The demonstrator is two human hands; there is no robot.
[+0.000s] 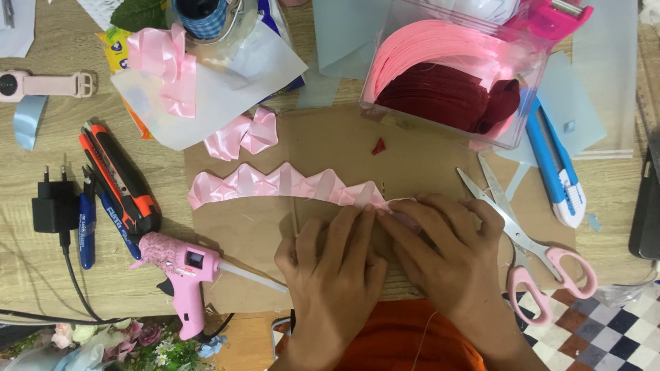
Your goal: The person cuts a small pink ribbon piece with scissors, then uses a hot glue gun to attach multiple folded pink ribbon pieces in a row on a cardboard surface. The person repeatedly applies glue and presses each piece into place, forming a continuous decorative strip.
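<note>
Bright, even light from overhead; soft shadows under hands [385,261] & glue gun [182,271]. Slight glare on scissors [512,220], ribbon [289,184] sheen. Mostly sharp, edges a bit soft.
</note>
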